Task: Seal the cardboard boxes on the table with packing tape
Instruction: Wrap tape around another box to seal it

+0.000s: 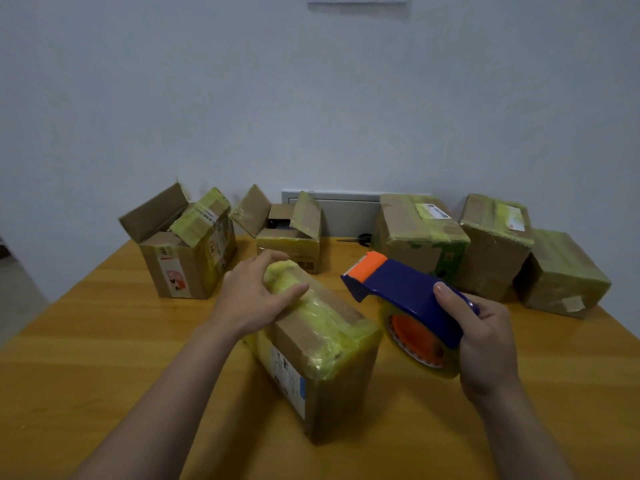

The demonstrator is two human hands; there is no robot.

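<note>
A closed cardboard box [323,362] wrapped in yellowish tape lies in the middle of the wooden table [86,341]. My left hand [254,294] rests on its far top end, fingers curled over the taped edge. My right hand [485,344] grips a blue and orange tape dispenser [401,289] just right of the box, its orange head pointing toward the box and the clear tape roll [419,341] hanging below. Two boxes with open flaps stand at the back: one at the left [180,251], one in the middle [289,233].
Three taped, closed boxes sit at the back right: [420,233], [493,244], [561,271]. Black scissors [360,239] lie by the wall behind them. A white wall rises right behind the table, with a grey panel [343,209] low on it.
</note>
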